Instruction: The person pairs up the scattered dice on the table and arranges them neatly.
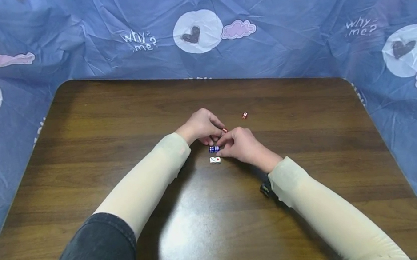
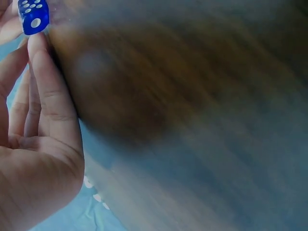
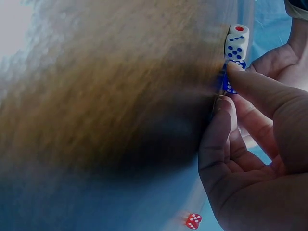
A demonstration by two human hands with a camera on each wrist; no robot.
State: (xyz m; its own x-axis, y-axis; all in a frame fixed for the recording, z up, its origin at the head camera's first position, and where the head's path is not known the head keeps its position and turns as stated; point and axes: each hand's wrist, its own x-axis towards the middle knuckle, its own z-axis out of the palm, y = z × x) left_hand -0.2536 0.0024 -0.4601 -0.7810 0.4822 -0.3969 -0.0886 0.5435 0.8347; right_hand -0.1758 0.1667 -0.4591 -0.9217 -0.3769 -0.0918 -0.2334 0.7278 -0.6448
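Observation:
Two blue dice with white pips sit side by side on the table. My right hand pinches the right-hand one between thumb and forefinger; in the right wrist view its thumb covers part of the blue die. From the other side, my left hand reaches in with fairly straight fingers. A fingertip of it meets the lower side of a blue die in the left wrist view. By the left forefinger's tip is a red die; whether they touch I cannot tell.
Two white dice stand together just nearer than the blue pair. Another red die lies farther back, right of both hands. The brown wooden table ends at a blue printed cloth behind and at the sides.

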